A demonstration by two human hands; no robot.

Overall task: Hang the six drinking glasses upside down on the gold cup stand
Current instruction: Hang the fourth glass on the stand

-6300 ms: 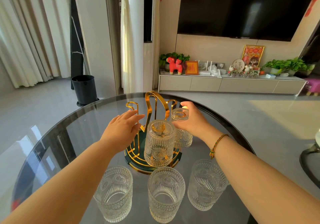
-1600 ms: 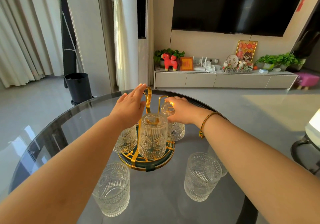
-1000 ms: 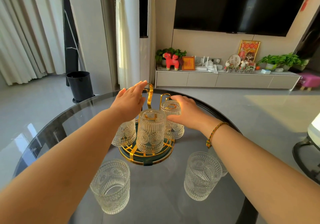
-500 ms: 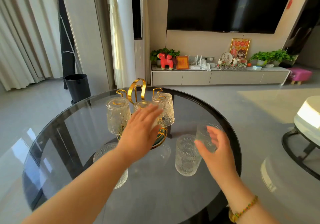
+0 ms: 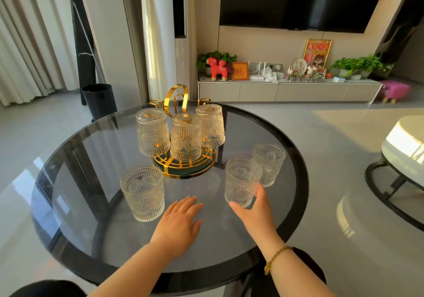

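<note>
Round smoked-glass table with a black rim, seen from above and in front. Item one: gold wire cup stand with a dark green round base and a looped top handle, standing at twelve o'clock from the table's centre. Three clear embossed drinking glasses hang on it upside down: the left hung glass at ten o'clock of the stand, the middle hung glass at six o'clock, nearest the viewer, and the right hung glass at two o'clock. Three more glasses of the same pattern stand upright on the tabletop, apart from the stand: the left upright glass at eight o'clock of the stand, the near right upright glass at four o'clock, and the far right upright glass just beside it at three o'clock. Left hand: palm down, fingers straight and loosely together, low over bare glass at six o'clock of the stand, holding nothing; contact with the table cannot be told. Right hand: spread wide, thumb to the left and fingers to the right of the near right upright glass's base, at or very near the glass but not closed around it; a braided yellow cord bracelet sits on that wrist.
</note>
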